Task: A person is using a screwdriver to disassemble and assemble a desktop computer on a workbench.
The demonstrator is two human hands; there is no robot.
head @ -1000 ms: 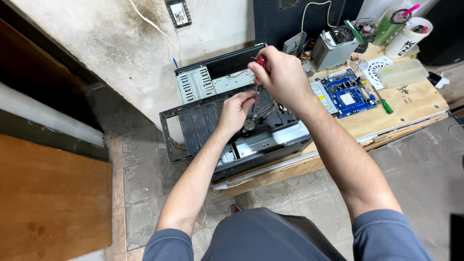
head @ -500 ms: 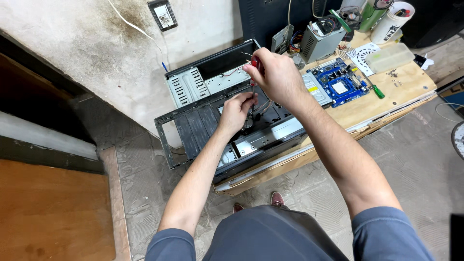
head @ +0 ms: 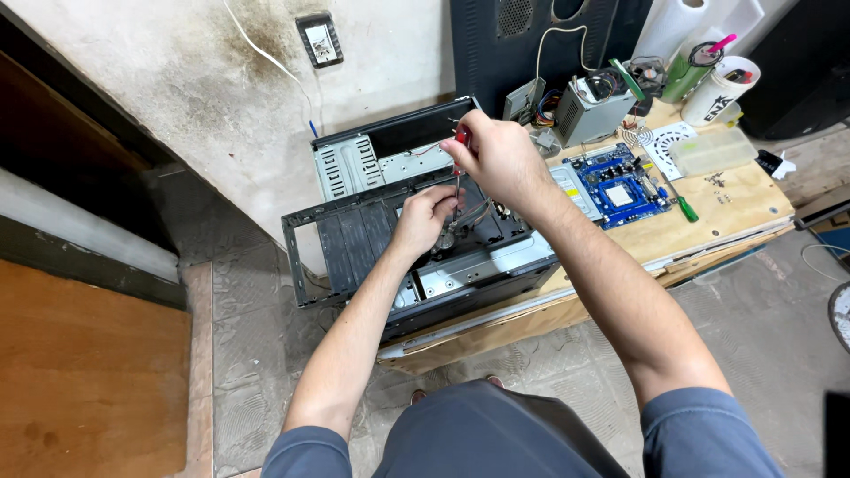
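An open black computer case (head: 354, 232) lies on its side at the left end of a wooden workbench (head: 735, 205). My right hand (head: 498, 158) is closed around a red-handled screwdriver (head: 459, 142) held upright, its shaft pointing down into the case. My left hand (head: 428, 218) reaches inside the case and pinches the lower end of the shaft near a bundle of loose wires. What the tip touches is hidden by my fingers.
A blue motherboard (head: 620, 184) lies on the bench right of the case, with a green-handled screwdriver (head: 682, 205) beside it. Behind them stand a grey power supply (head: 591, 108), a white cup (head: 719, 88) and a clear plastic box (head: 714, 150). A wall socket (head: 320, 40) hangs above the case.
Both hands stay at the same spot in the case. The view has shifted slightly, and my right hand turned a little on the screwdriver handle.
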